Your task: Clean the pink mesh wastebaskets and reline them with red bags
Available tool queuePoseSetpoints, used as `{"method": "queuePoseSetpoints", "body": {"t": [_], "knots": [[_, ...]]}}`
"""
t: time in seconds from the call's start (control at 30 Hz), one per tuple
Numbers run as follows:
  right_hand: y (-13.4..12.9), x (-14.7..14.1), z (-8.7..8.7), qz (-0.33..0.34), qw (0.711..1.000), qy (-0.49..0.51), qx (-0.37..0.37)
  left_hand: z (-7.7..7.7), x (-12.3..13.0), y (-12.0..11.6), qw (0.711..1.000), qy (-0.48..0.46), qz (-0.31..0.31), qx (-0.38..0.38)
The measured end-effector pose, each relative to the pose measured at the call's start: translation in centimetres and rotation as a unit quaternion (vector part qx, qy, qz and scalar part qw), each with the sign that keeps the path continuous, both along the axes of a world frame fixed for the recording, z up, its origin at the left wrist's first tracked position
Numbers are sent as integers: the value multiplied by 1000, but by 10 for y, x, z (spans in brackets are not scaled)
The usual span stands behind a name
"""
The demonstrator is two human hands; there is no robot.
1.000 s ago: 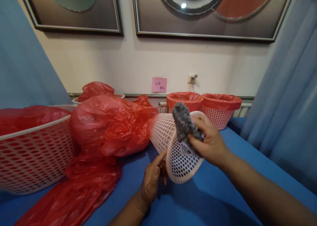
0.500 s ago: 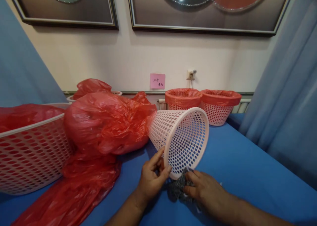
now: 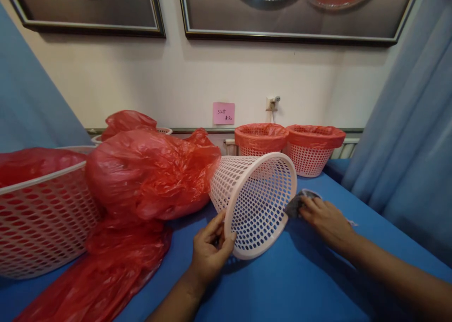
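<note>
A white perforated plastic wastebasket [image 3: 231, 185] lies on its side on the blue surface [image 3: 268, 284], its round mouth facing me. My left hand [image 3: 212, 246] pinches the left part of its rim between thumb and fingers. In my right hand [image 3: 325, 221] is a bunched grey cloth [image 3: 298, 204], pressed against or very close to the rim's right side. Most of the cloth's far edge shows; the part under my fingers is hidden. Red plastic bags [image 3: 151, 181] lie heaped against the wastebasket's left side.
Two baskets lined with red bags, one nearer the middle [image 3: 261, 138] and one farther right [image 3: 312, 159], stand at the back. A large white basket [image 3: 45, 218] holding red plastic is at left. A blue curtain [image 3: 409, 148] hangs at right.
My right hand has moved up and right with the cloth, from the rim's bottom to its right side. My left hand and the wastebasket have shifted slightly left in view.
</note>
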State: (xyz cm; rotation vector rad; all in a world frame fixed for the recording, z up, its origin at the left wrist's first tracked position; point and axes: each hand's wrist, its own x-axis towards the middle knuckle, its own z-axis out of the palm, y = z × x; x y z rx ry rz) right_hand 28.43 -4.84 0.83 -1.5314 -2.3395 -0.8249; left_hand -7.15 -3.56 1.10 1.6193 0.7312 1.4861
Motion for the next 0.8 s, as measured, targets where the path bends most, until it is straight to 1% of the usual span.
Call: {"method": "queuePoseSetpoints", "body": {"t": [0.07,0.1,0.17,0.23,0.3,0.33,0.37,0.4,0.43,0.47,0.53,0.57,0.6,0.63,0.67,0.7,0.73,0.77,0.8], "knots": [[5,9,9,-59,997,26,41,0,1,0,1000,0,-1,9],[7,9,11,-79,994,47,60,1,1,0,1000,-2,-2,10],[10,-2,11,-90,989,94,69,1,1,0,1000,-8,-3,11],[9,-24,2,-91,985,142,29,1,2,1,1000,-7,0,14],[5,-54,-13,-82,974,205,-39,0,2,2,1000,2,2,22],[1,-70,-20,-68,963,250,-75,-1,2,2,1000,6,2,26],[-4,-87,-26,-41,945,306,-110,-2,1,3,999,10,1,30],[-10,-103,-31,-2,916,372,-149,-3,1,3,999,12,0,36],[-16,-119,-33,45,871,447,-197,-4,0,3,999,14,0,40],[-23,-134,-33,93,808,525,-251,-5,-1,3,999,16,1,43],[-34,-160,-28,178,649,652,-350,-6,-4,3,999,23,8,42],[-38,-169,-24,204,582,691,-377,-6,-5,3,999,28,12,38],[-40,-175,-20,222,547,711,-382,-6,-6,2,999,30,16,35],[-40,-177,-17,234,553,712,-364,-5,-7,2,999,31,19,33],[-39,-175,-15,241,595,689,-336,-5,-8,2,999,29,22,32],[-35,-169,-15,238,663,642,-304,-4,-8,1,999,26,24,31],[-30,-158,-15,222,742,571,-272,-3,-8,1,999,21,24,28],[-23,-143,-16,192,819,484,-242,-2,-8,1,999,14,24,25],[-14,-126,-16,148,883,390,-217,-1,-7,0,1000,7,21,21]]}}
